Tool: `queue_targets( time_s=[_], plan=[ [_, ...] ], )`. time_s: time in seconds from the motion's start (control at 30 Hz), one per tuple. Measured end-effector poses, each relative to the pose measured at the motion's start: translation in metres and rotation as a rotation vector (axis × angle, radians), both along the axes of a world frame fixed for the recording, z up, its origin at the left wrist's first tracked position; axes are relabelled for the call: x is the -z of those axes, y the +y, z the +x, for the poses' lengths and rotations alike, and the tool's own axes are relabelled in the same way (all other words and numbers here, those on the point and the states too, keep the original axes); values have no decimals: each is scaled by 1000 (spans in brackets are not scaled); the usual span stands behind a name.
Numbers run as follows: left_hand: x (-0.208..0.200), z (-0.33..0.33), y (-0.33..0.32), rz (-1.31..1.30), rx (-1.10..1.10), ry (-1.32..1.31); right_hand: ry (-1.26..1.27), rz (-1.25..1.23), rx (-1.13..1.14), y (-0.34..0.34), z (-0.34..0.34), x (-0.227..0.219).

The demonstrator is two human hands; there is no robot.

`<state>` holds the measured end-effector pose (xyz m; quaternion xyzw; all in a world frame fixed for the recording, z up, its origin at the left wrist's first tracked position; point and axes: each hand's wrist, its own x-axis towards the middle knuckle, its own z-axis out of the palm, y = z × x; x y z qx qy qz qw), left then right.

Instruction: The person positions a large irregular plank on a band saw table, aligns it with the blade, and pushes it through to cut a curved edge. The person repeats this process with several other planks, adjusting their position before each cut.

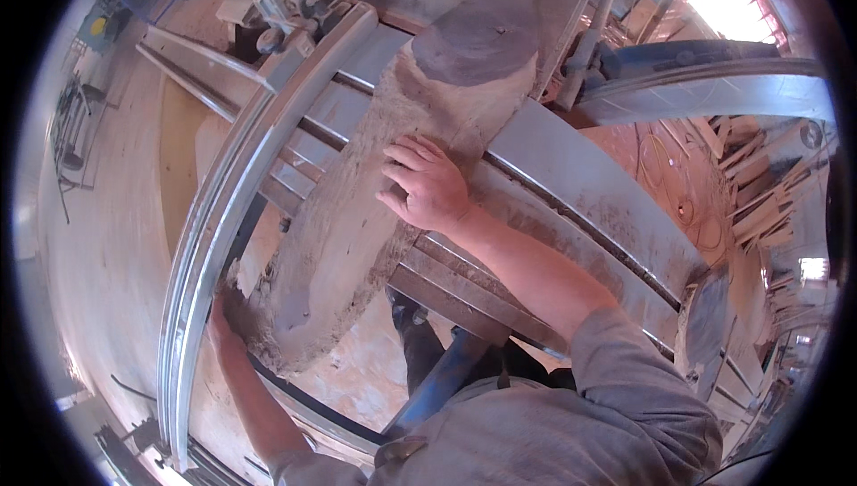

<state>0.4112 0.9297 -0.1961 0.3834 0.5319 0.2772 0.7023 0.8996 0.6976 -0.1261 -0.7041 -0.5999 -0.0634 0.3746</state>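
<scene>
A long, rough-edged log lies slantwise across a metal machine table, its upper face pale and dusty. Toward its far end is a smooth, dark oval patch. My right hand rests on top of the log near its middle, palm down, the fingers slightly bent and apart. Down at the log's near left end, my left hand is against its side, beside the curved-looking metal rail. The fingers of that hand are mostly hidden, so their grip does not show.
A clamp-like fitting sits at the rail's far end. On the right stands a large blue-and-silver machine part. Wood offcuts are heaped beyond it. A blue beam passes below, close to my legs.
</scene>
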Motion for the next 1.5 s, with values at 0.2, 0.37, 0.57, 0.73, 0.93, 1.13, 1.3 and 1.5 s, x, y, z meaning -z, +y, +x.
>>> queue_targets(
  time_s=[0.2,0.37,0.57,0.73,0.93,1.13,1.3,1.5],
  plan=[
    [-41,26,-33,80,-101,131,31,25,-3,3,-1,-3],
    [-44,25,-43,32,-146,157,38,48,-15,12,2,5],
    [-54,34,-43,120,-88,159,23,89,-8,18,7,10],
    [-100,76,-23,801,281,1487,-1,76,37,12,6,12],
    [-117,154,46,1252,401,1348,16,69,-4,12,4,8],
    [-118,213,67,1107,485,1465,12,112,23,11,6,11],
    [-107,204,91,1055,495,1465,9,98,34,19,8,4],
    [-109,213,75,1052,450,1394,3,110,71,39,21,15]
  ],
)
